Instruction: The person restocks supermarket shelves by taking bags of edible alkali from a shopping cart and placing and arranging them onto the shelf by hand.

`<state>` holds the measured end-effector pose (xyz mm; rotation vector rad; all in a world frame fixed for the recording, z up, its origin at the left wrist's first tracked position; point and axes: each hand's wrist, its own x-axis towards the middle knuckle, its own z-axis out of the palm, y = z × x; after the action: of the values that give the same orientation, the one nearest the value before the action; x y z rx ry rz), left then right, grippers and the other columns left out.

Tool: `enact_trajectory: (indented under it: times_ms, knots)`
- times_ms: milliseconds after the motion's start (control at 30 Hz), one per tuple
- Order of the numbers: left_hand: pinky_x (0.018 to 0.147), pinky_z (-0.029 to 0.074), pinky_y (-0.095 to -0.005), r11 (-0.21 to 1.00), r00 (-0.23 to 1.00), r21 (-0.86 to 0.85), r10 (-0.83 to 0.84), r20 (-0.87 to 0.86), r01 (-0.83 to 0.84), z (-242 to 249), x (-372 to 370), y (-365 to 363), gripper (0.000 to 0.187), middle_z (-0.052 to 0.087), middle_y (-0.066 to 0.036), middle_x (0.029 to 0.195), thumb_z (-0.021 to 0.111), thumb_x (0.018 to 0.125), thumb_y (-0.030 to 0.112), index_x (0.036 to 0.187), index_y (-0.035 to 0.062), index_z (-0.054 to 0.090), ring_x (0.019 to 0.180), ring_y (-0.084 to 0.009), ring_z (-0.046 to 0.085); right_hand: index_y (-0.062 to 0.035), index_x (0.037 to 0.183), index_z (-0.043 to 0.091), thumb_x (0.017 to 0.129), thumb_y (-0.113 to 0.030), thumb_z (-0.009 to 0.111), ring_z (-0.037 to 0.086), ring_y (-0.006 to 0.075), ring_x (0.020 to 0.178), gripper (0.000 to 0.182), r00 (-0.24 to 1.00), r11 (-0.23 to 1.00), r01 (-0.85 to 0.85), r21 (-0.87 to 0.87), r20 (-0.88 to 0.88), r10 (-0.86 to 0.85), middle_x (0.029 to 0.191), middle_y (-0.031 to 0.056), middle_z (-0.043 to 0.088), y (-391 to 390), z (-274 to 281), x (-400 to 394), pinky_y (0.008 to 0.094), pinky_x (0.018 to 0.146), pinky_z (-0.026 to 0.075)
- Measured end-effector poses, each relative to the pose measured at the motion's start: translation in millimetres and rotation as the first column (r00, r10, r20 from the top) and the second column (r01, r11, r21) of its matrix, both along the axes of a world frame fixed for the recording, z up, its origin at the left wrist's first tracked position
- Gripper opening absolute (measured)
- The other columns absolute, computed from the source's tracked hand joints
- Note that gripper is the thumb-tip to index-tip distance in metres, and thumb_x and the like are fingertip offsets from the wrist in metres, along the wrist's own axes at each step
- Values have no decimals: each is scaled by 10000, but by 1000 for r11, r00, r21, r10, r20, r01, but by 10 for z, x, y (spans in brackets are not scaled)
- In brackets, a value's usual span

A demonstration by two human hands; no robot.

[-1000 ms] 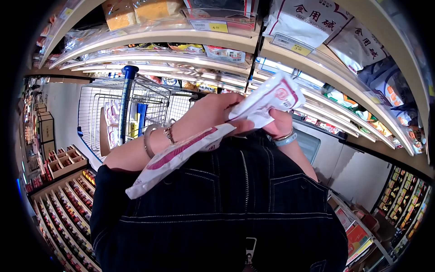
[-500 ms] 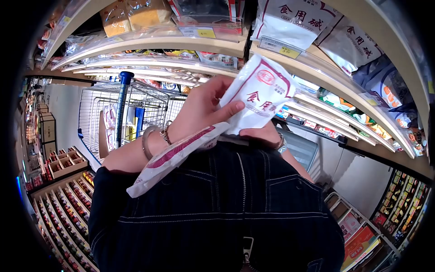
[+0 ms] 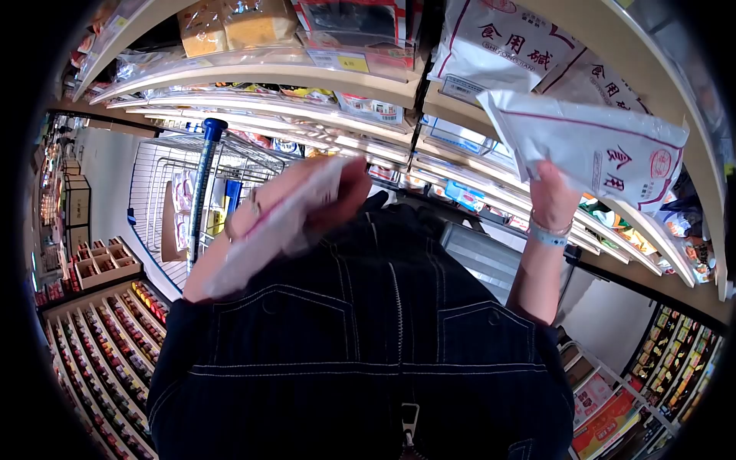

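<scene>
My right hand [image 3: 553, 198] is raised on the right, its fingers closed on the lower edge of a white bag of edible alkali [image 3: 613, 146] with purple print. This bag is tilted on its side in front of the shelf. On the left, my left hand [image 3: 349, 188] is closed on a second white bag of edible alkali [image 3: 280, 230], which hangs back along my forearm. Motion blurs this hand and its bag. More bags of edible alkali [image 3: 498, 50] stand on the upper shelf above.
A shopping cart [image 3: 157, 195] with packages inside stands at the left, its blue-capped handle [image 3: 205, 184] close to my left arm. Curved shelves [image 3: 307, 70] of packaged goods span the top. Racks of small jars [image 3: 107, 353] are at lower left, and boxes [image 3: 606, 425] sit at lower right.
My hands have moved apart. The right one has carried one bag up and to the right, turning it on its side; the left keeps the other bag, now shifted slightly upward.
</scene>
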<state>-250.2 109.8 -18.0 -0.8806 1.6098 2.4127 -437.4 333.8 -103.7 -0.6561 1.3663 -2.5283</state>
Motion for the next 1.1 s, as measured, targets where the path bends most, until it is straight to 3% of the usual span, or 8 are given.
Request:
enact_trajectory:
  times_ms: [67,133,267,467,500,600,767,1100]
  knots:
    - [356,279,-184,999,962,-38,-28,-273,18,-174,-205,-89,481,415,6,512,331,891,409,1059,-21,466,393,-49,333,10,1123,421,658,71,618,522,221,936,509,998,997,-20,74,-52,24,1049,97,507,-91,92,-181,340,795,446]
    - [373,295,-170,860,666,-40,-423,-614,510,-353,-582,-457,529,424,17,530,346,888,415,1214,0,381,402,-37,346,11,1071,483,644,1,683,538,182,914,472,913,902,198,383,-408,-28,1015,88,549,-157,82,-535,302,789,453]
    - [378,297,-161,763,626,184,-340,-702,620,-465,-1107,-378,503,410,20,515,391,887,365,1271,46,335,402,-41,354,4,982,563,640,-90,732,565,136,850,392,846,846,148,512,-509,160,925,61,606,-410,474,-695,255,763,462]
    - [457,405,-189,955,868,67,-232,-439,289,-423,-1065,-307,409,508,-2,618,445,875,275,1199,30,393,507,-64,498,12,968,586,697,-73,679,572,110,812,299,854,553,68,830,-334,398,915,55,620,-388,578,-804,242,728,464]
    - [520,462,-190,976,899,15,-196,-391,219,-401,-1059,-306,372,580,-12,711,467,870,234,1194,59,412,588,-64,562,-15,983,592,698,-87,679,577,114,822,306,813,689,36,724,-422,401,908,56,626,-439,609,-728,243,733,462]
    - [614,476,-198,975,902,-217,-137,-410,49,-270,-1103,-154,363,597,-12,774,507,840,140,1184,72,416,674,-56,576,-48,976,606,707,-114,676,593,132,794,286,711,554,359,752,-604,359,892,57,634,-425,393,-753,249,718,462]
    - [575,460,-194,905,834,-413,-302,-462,99,-238,-1256,-135,313,599,-34,765,514,834,139,1138,79,468,668,-54,575,4,924,607,654,-124,729,585,122,799,323,863,652,245,718,-467,190,884,62,636,-471,586,-561,263,719,458]
    - [547,440,-218,892,848,-451,-258,-463,25,-186,-1570,129,301,612,-81,755,550,817,196,1023,-22,527,619,-84,565,18,902,603,626,-130,743,574,115,737,344,836,511,420,750,-539,104,840,66,637,-207,754,-583,257,672,450]
